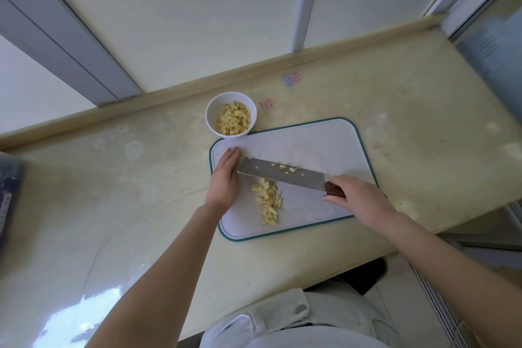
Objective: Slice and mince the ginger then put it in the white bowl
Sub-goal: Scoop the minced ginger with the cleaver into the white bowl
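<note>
Currently, minced ginger (267, 202) lies on the cutting board (324, 144) against the knife (279, 171); more sits in the white bowl (211, 114), far left. Right hand (358, 198) grips the handle; left hand (224, 178), fingers straight, touches the blade tip. Risk: blade slip cuts fingers, scatters pieces.

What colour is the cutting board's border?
Teal green, around the white cutting board; clearest in head view.

knife handle (334, 191) half hidden, blue object (7, 195) cropped
</note>
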### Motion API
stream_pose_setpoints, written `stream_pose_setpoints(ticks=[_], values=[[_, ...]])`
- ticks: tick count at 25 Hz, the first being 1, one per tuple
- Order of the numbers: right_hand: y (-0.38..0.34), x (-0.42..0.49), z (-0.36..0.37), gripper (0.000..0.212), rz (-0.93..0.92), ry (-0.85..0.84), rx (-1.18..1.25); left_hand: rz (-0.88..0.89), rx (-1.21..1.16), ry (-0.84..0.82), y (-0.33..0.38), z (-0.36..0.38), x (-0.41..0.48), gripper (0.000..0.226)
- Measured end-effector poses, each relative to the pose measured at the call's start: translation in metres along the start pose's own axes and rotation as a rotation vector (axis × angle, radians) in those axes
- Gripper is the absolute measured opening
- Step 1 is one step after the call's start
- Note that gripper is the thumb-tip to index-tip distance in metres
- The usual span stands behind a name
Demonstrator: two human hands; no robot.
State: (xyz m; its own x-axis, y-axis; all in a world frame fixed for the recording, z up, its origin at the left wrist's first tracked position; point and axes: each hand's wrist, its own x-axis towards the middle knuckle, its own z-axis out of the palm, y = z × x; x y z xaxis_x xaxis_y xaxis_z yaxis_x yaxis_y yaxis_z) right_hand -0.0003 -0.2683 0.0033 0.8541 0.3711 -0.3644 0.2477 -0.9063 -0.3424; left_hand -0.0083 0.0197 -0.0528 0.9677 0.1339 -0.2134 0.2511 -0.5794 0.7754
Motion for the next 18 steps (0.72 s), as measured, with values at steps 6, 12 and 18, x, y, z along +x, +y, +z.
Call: stream_pose_setpoints(ticks=[6,12,18], values=[[0.006,-0.014,-0.001,0.028,0.021,0.061,0.129,0.083,-0.085,0.054,0.009,0.001,-0.016,0.045],[-0.011,-0.008,0.009,0.036,0.149,0.188,0.158,-0.065,0.078,0.084,0.001,-0.005,0.005,0.047],[-0.020,-0.015,0.015,0.030,0.083,0.070,0.081,-0.053,-0.008,0.065,0.009,0.010,-0.013,0.048]])
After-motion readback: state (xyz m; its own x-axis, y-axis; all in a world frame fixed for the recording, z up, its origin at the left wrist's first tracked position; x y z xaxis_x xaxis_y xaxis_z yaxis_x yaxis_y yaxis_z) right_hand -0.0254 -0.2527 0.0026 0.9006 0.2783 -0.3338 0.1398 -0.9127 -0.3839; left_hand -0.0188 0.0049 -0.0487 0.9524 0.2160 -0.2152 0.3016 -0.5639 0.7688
